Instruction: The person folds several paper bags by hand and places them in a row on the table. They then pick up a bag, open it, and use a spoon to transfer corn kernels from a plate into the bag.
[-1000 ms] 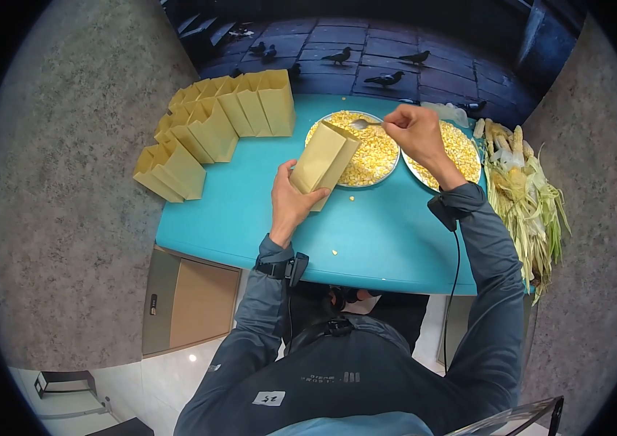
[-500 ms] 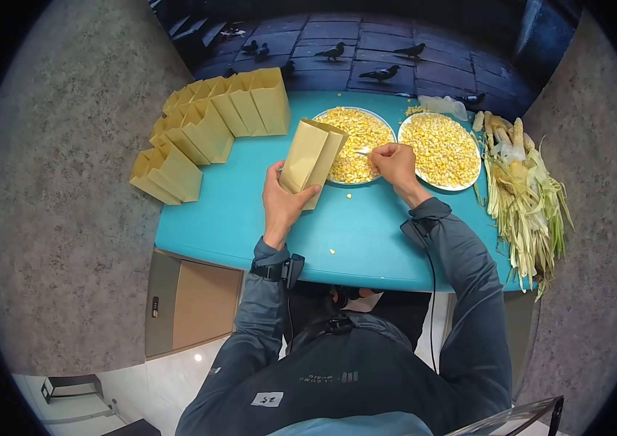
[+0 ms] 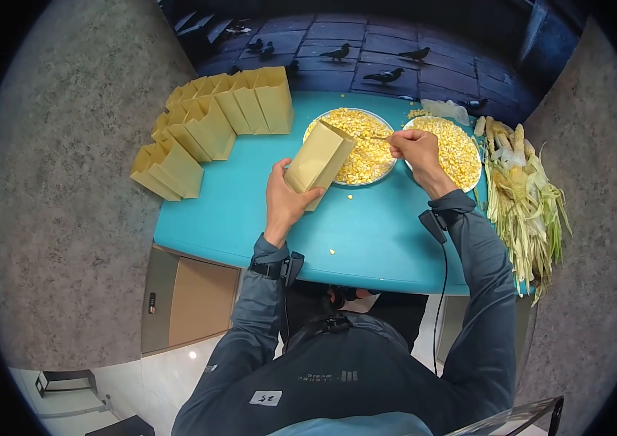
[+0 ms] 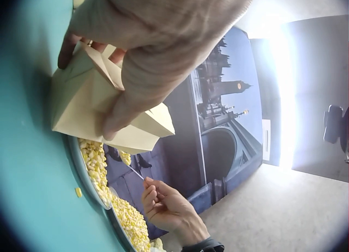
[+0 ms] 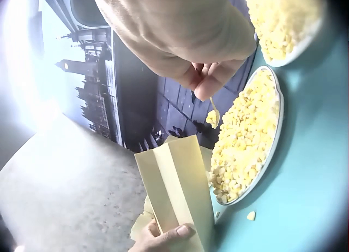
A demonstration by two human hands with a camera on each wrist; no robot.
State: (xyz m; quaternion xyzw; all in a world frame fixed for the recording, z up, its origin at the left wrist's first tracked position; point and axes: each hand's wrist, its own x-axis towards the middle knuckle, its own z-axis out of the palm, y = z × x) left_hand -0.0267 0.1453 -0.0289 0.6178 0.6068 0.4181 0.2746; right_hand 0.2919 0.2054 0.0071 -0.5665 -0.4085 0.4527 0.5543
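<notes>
My left hand (image 3: 286,198) grips a tan paper bag (image 3: 319,158) around its lower part, the thumb pressed on the near side. The bag is tilted toward the right, its top overlapping the left plate of corn kernels (image 3: 368,156) in the head view. With thumb and fingertips my right hand (image 3: 421,156) pinches the handle of a small spoon (image 3: 379,137) above that plate. In the right wrist view, kernels (image 5: 211,119) sit heaped on the spoon's bowl, a short way from the bag's top edge. The bag's inside is hidden.
A second plate of kernels (image 3: 453,151) stands to the right, beside stripped cobs and husks (image 3: 522,203). Several upright paper bags (image 3: 210,131) line the table's left side. A few loose kernels (image 3: 350,197) lie on the teal table (image 3: 388,240), with a clear plastic bag (image 3: 446,110) behind.
My right hand dipped the spoon to the left plate's kernels, then lifted it back up and right. The paper bag straightened a little, then leaned right again in my left hand.
</notes>
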